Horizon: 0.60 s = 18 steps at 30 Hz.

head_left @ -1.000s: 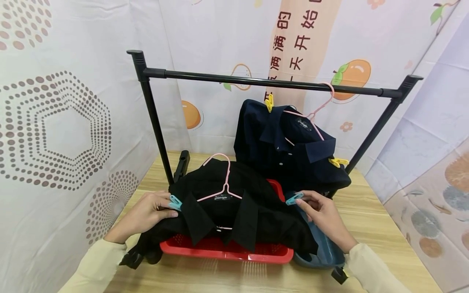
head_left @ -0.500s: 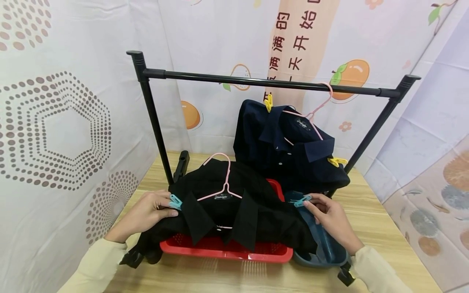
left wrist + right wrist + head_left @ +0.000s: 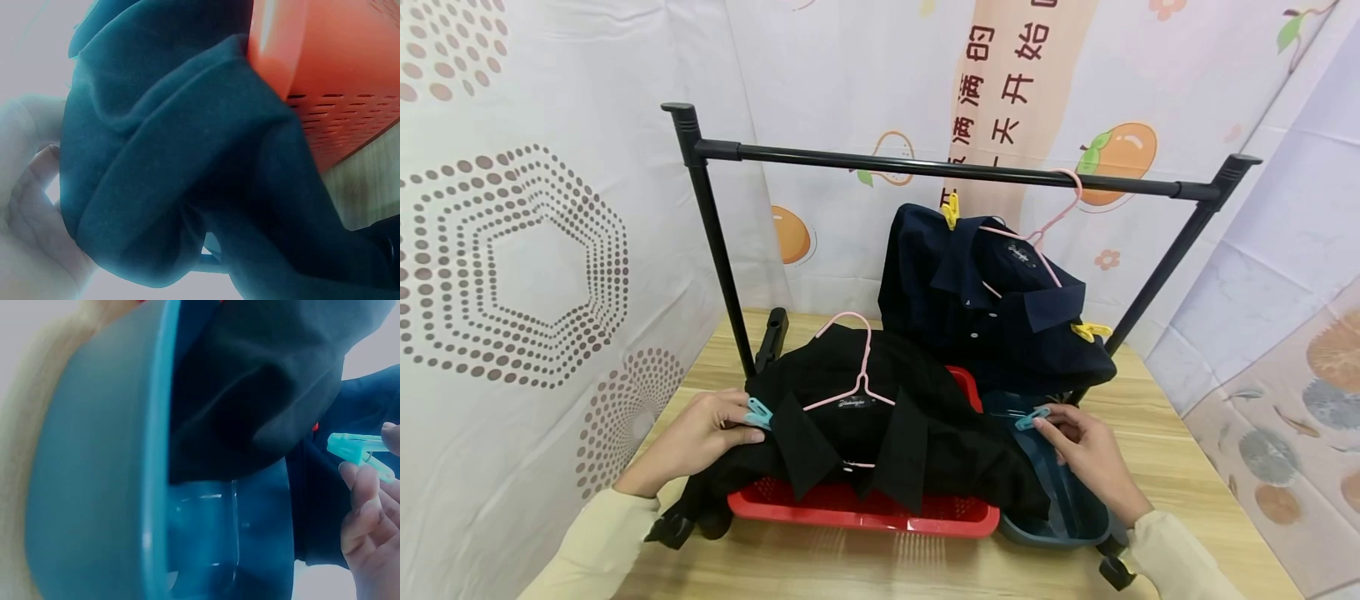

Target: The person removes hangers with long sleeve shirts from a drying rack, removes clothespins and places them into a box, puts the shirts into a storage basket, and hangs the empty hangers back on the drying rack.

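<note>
Red-rimmed and nearest, the basket (image 3: 910, 525) is overlain by the black shirt (image 3: 865, 433), in whose collar a hanger (image 3: 866, 358) is set, hook toward 12 o'clock. At 9 o'clock, the shirt's shoulder is pinched by the left hand (image 3: 706, 435) beside the left clip (image 3: 758, 414); whether that clip is squeezed too cannot be told. At 3 o'clock, over the tub (image 3: 1067, 496), the right clip (image 3: 1032, 418) is grasped between thumb and fingers of the right hand (image 3: 1090, 458), its long axis lying from 8 to 2 o'clock. From it, the shirt's unclipped shoulder is found toward 9 o'clock, near but apart, the right hand being nearer. Beyond, at 1 o'clock, the navy shirt (image 3: 951, 312) is hung from the rack (image 3: 880, 164).
</note>
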{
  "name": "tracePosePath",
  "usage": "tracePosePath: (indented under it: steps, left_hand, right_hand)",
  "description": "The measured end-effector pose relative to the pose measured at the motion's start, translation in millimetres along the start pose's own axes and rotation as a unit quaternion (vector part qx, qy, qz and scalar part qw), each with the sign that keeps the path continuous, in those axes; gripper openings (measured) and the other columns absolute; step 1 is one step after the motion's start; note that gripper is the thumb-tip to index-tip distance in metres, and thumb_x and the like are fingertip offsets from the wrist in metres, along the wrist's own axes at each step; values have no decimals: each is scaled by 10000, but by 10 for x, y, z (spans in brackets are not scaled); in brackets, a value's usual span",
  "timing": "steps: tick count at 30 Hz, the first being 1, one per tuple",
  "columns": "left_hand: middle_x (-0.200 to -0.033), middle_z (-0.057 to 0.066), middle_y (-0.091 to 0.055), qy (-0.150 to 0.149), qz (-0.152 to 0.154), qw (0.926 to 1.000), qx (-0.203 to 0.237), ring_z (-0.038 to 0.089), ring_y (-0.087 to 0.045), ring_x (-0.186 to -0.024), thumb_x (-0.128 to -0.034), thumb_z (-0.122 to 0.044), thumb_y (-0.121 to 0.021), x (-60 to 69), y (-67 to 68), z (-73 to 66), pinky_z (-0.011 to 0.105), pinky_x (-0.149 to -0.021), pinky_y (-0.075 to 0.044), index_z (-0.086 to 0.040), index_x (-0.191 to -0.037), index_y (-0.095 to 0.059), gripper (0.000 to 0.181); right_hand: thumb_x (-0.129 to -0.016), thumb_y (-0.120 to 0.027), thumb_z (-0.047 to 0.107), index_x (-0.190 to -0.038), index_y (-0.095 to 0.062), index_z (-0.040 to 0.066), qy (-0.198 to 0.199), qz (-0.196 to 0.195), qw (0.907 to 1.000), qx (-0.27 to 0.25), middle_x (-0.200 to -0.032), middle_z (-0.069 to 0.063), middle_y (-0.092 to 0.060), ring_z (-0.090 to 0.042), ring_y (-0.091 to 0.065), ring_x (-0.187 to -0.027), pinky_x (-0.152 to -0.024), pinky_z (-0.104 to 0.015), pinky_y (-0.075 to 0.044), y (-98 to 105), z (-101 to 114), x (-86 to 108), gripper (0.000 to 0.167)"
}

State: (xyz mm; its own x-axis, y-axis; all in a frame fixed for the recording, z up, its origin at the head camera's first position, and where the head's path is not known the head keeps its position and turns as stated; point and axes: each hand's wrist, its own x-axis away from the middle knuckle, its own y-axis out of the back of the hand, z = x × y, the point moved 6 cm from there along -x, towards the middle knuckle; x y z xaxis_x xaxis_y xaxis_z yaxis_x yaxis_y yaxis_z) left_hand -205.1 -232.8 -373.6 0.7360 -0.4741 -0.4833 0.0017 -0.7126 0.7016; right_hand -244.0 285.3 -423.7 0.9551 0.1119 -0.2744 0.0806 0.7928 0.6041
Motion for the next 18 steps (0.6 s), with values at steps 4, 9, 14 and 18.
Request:
tracePosePath:
  steps: [4,9,14,18]
  left_hand:
    - [-905,-161,-676,-48,-34,10000,14,54,-621,-857,-785,9,-853,4,5,-16,201,-772,-515,-233,-864,-823,256]
    - [-912,-156,-678,-57,-40,10000,7,55,-624,-859,-765,52,-852,13,2,1,197,-772,-517,-221,-874,-826,295]
    - [-909,-171,-671,-2,-48,10000,-24,45,-624,-860,-750,73,-855,19,-3,31,194,-771,-517,-228,-876,-826,327]
    - [-913,-167,-676,-28,-75,10000,-42,48,-628,-862,-762,44,-858,22,-3,21,193,-771,-519,-225,-887,-830,298]
  right_hand:
    - [-1014,-686,289,-1221,-670,13,-142,-13,9998,153,-1001,-169,-715,-163,-583,-545,-509,-297,-514,15,-91,11,345]
    - [-1015,-680,328,-1212,-667,19,-225,-23,9991,348,-989,-157,-725,-189,-594,-548,-498,-298,-508,24,-204,11,367]
    - [-1014,-678,352,-1215,-668,23,-225,-9,9980,590,-987,-102,-736,-168,-585,-535,-502,-293,-500,42,-286,13,386]
    - [-1015,-673,367,-1223,-667,35,-329,68,9968,723,-998,-93,-742,-164,-581,-532,-505,-290,-491,61,-346,18,392]
